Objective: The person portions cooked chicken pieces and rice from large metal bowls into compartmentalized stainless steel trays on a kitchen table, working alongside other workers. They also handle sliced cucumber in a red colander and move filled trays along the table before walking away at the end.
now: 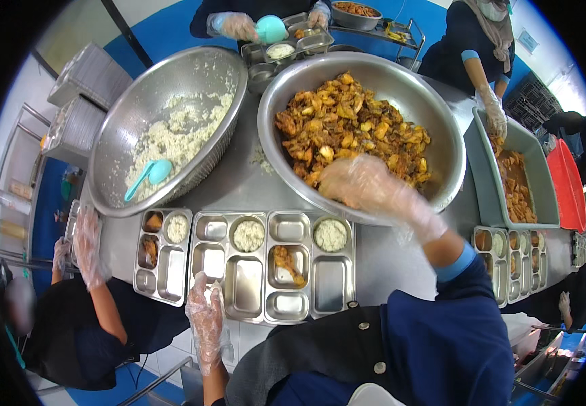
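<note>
My right hand [367,189], in a clear plastic glove, reaches over the near rim of a large steel bowl [442,152] into browned chicken pieces [350,128]. Motion blur and the chicken obscure its fingers. My left hand [208,321], gloved too, has its fingers bent over the near left corner of a steel compartment tray [244,287]. That tray holds a round portion of rice [248,235]. Beside it on the right, another compartment tray [333,287] carries rice and a chicken piece [287,265]. Left of my hand lies a filled tray [171,271].
A tilted steel basin [113,145] holds rice and a turquoise scoop [159,172]. At right stand a grey tub [543,183] of food and several filled trays [492,271]. Co-workers' gloved hands are at the left [90,250], far side [239,27] and right [494,111].
</note>
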{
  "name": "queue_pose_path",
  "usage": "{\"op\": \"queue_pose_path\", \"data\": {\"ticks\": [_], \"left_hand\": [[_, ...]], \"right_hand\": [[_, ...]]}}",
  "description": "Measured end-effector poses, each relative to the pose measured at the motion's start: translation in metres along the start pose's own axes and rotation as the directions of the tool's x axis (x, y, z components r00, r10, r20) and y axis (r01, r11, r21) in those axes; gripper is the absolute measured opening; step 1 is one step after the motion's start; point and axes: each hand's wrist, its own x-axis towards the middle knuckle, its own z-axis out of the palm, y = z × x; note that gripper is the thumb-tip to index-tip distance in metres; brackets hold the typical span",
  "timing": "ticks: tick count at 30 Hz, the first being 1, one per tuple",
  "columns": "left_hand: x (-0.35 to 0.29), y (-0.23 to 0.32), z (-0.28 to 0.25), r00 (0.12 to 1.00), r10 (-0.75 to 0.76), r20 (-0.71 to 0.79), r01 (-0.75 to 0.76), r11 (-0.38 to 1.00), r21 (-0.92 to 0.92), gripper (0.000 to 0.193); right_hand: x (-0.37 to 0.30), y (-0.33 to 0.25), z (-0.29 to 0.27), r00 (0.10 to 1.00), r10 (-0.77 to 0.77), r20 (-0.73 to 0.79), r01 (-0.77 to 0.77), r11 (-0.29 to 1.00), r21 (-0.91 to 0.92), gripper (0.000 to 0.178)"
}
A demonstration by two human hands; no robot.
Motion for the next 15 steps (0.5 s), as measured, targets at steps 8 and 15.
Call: {"op": "queue_pose_path", "data": {"ticks": [8, 15], "left_hand": [[0.041, 0.083, 0.046, 0.956, 0.292, 0.030, -0.292, 0.956, -0.004, 0.051], [0.018, 0.061, 0.038, 0.989, 0.099, 0.113, -0.113, 0.985, 0.127, 0.048]], "right_hand": [[0.081, 0.264, 0.085, 0.775, 0.621, 0.118, -0.631, 0.751, 0.193, 0.036], [0.117, 0.283, 0.123, 0.747, 0.616, 0.251, -0.418, 0.728, -0.544, 0.067]]}}
